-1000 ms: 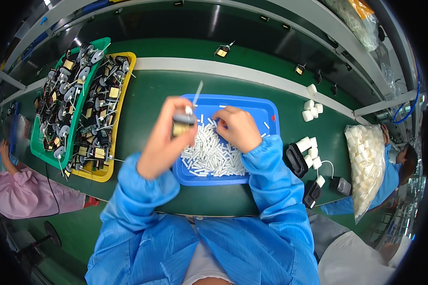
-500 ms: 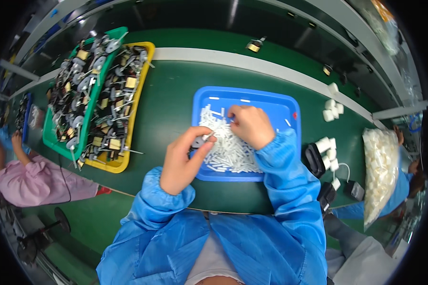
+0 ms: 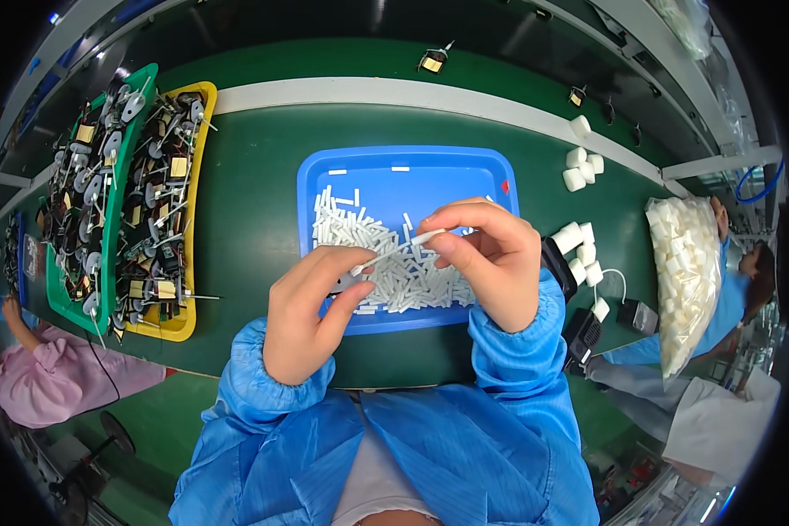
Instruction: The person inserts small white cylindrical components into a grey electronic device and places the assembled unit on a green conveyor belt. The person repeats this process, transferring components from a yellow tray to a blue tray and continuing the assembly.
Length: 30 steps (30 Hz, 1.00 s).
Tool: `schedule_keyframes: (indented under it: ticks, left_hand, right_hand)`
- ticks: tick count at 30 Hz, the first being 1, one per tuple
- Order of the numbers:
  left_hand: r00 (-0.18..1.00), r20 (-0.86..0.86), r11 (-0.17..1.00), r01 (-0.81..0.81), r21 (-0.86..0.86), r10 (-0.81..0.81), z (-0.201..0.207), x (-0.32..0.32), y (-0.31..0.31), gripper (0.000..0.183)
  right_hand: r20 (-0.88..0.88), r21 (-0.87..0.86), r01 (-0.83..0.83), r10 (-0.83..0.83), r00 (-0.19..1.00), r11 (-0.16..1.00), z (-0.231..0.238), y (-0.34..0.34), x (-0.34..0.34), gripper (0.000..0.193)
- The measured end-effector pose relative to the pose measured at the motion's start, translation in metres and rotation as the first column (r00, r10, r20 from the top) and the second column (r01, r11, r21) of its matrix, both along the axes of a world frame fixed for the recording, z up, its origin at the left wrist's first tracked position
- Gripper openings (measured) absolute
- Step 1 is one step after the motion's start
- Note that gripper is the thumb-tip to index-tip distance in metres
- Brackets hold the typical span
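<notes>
Over the blue tray point(image 3: 451, 156), my left hand point(image 3: 305, 316) is closed on a small motor, its body mostly hidden by the fingers. The motor's thin metal shaft point(image 3: 384, 258) points right and slightly up. My right hand point(image 3: 504, 263) pinches a short white tube point(image 3: 427, 237) between thumb and forefinger. This tube is in line with the shaft and touches its tip; I cannot tell how far it is pushed on. Beneath both hands lies a heap of loose white tubes point(image 3: 412, 285) in the tray.
Left, a green tray point(image 3: 114, 254) and a yellow tray point(image 3: 190, 289) overflow with motors, shafts sticking out. White cylinders point(image 3: 574, 180), a black charger-like box point(image 3: 637, 317) and a bag of white pieces point(image 3: 682, 272) are at right. Co-workers sit on both sides.
My right hand has risen from the heap with a white tube and brought it to the shaft's tip. My left hand still holds the motor. The whole view has shifted slightly.
</notes>
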<state>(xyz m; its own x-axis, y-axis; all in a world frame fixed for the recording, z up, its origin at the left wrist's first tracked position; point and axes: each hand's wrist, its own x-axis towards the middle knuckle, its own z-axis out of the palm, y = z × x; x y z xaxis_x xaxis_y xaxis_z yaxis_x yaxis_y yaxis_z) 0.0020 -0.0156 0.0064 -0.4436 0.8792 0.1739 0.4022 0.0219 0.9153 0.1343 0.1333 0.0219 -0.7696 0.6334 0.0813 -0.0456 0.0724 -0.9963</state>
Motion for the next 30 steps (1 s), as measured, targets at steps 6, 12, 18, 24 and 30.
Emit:
schedule_keyframes:
  ticks: [6, 12, 18, 24, 30]
  left_hand:
    - [0.992, -0.125, 1.000, 0.020, 0.018, -0.017, -0.002, 0.002, 0.002, 0.028]
    - [0.957, -0.291, 0.999, 0.009, 0.039, 0.002, -0.006, 0.005, 0.002, 0.032]
    - [0.937, -0.350, 0.996, 0.036, 0.081, -0.005, -0.004, 0.006, 0.006, 0.033]
    - [0.975, -0.221, 0.991, 0.030, 0.134, 0.000, -0.012, -0.053, 0.079, 0.028]
    - [0.805, -0.568, 0.979, -0.202, 0.009, 0.171, -0.092, -0.177, 0.218, 0.019]
  right_hand:
    - [0.068, 0.118, -0.129, 0.122, 0.990, 0.985, -0.010, -0.002, -0.006, 0.011]
    - [0.126, 0.176, -0.106, 0.084, 0.989, 0.979, -0.022, -0.013, -0.011, 0.012]
    - [0.177, 0.091, -0.123, 0.106, 0.979, 0.988, -0.027, -0.016, -0.009, 0.014]
    - [0.067, -0.053, 0.020, -0.016, 0.998, 0.998, -0.030, 0.001, 0.008, 0.029]
    - [0.153, -0.137, 0.044, -0.023, 0.988, 0.990, -0.049, -0.001, 0.005, 0.021]
